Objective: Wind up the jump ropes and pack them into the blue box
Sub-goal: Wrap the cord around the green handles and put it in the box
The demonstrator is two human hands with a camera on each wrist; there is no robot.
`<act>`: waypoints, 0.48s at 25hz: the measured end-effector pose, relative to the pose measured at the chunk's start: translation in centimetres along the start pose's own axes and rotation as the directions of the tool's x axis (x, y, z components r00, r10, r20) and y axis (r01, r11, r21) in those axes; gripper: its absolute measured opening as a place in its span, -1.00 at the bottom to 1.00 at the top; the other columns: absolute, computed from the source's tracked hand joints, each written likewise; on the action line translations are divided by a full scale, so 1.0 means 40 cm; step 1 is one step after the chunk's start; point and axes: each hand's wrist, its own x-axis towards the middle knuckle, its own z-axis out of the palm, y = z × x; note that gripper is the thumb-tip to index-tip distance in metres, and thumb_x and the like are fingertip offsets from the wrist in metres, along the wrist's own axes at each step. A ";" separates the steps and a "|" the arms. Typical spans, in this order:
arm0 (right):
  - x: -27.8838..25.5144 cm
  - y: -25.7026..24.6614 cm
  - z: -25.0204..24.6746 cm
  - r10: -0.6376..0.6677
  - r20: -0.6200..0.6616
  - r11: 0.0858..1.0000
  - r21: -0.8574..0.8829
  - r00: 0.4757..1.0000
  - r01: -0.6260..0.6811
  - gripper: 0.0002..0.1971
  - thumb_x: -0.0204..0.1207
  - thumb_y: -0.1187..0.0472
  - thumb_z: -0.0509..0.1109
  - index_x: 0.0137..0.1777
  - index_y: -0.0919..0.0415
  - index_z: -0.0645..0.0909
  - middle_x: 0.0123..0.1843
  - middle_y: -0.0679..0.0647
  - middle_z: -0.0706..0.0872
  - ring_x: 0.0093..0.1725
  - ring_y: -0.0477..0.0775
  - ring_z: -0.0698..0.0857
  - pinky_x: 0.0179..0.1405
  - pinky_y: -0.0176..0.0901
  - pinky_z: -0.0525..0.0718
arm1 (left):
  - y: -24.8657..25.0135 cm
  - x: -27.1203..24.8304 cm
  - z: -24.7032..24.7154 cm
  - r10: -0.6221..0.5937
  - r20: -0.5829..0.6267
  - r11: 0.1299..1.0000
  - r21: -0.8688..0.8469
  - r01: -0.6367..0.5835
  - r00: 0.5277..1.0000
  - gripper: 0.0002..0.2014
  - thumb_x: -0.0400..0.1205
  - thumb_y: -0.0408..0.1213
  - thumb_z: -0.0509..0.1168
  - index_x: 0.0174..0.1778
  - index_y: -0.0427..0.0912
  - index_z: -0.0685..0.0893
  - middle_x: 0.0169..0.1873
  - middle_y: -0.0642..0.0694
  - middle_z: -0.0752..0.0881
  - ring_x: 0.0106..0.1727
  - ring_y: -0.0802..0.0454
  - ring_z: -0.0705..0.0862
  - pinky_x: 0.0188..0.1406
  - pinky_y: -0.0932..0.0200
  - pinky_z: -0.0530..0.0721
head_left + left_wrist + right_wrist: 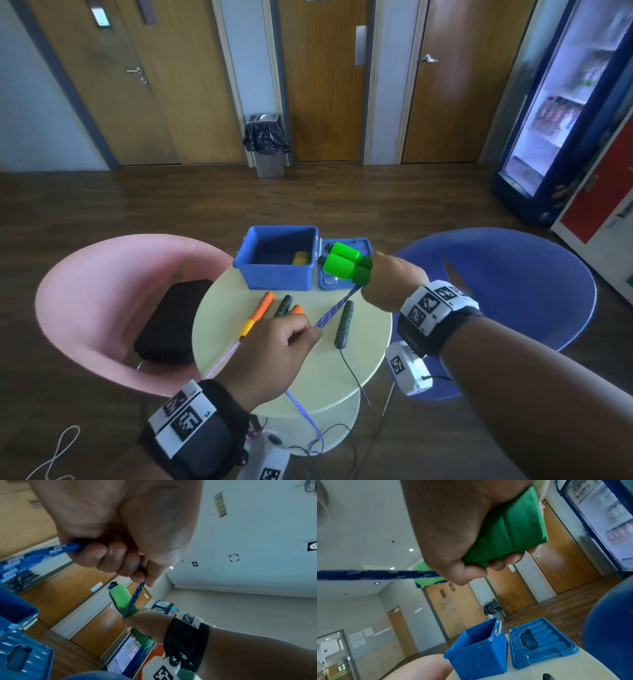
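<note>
Overhead, from the head view, the right hand [390,281] is fisted around two green handles [342,262] held side by side above the blue lid [363,246], which lies flat on the round table [363,356] just right of the blue box [277,274]. The box stands open with something yellow inside. A blue rope [334,310] runs taut from the right fist down to the left hand [274,353], whose thumb and curled fingers pinch it; the rope's tail drops past the table edge. On the table between box and hands lie orange handles [260,313] and dark grey handles with green rings [343,323]. A pink chair [102,291] holding a black case [171,322] stands left, a blue chair [513,274] right.

Next, the left wrist view: the curled fingers [109,558] and thumb clamp the blue rope [135,599], which leads to the green handles [120,597] gripped in the right hand [147,624].

Lastly, the right wrist view: the right hand [453,534] wraps tightly around the green handles [508,534], the rope [376,574] leaving leftwards. Below sit the open blue box [477,654] and its lid [539,645], side by side on the table.
</note>
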 end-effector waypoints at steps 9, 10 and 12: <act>0.008 -0.020 0.050 -0.128 -0.073 0.961 -0.256 0.989 0.106 -0.75 0.41 0.11 0.33 0.06 0.07 0.42 -0.02 0.00 0.71 0.01 0.17 0.72 -0.09 0.01 0.39 | 0.032 0.011 -0.001 -0.007 0.042 0.965 0.261 -0.004 0.999 -0.62 0.41 0.37 0.02 -0.25 0.12 0.42 0.02 -0.10 0.80 0.31 -0.20 0.53 0.48 0.04 0.47; 0.008 -0.022 0.053 -0.139 -0.068 0.956 -0.270 0.988 0.116 -0.75 0.41 0.11 0.33 0.07 0.07 0.43 -0.02 0.00 0.71 0.01 0.17 0.72 -0.09 0.01 0.39 | 0.037 0.014 -0.008 -0.036 0.056 0.964 0.264 0.020 0.998 -0.61 0.41 0.38 0.00 -0.27 0.13 0.42 0.00 -0.11 0.79 0.33 -0.16 0.53 0.52 0.06 0.42; 0.011 -0.017 0.046 -0.111 -0.051 0.971 -0.216 0.993 0.097 -0.76 0.40 0.10 0.31 0.05 0.07 0.43 -0.04 -0.01 0.69 -0.06 0.18 0.69 -0.11 0.00 0.41 | 0.040 0.016 -0.016 -0.080 0.077 0.973 0.223 0.061 0.994 -0.52 0.51 0.33 0.06 -0.37 -0.06 0.38 -0.13 -0.04 0.74 0.41 0.13 0.53 0.57 0.03 0.37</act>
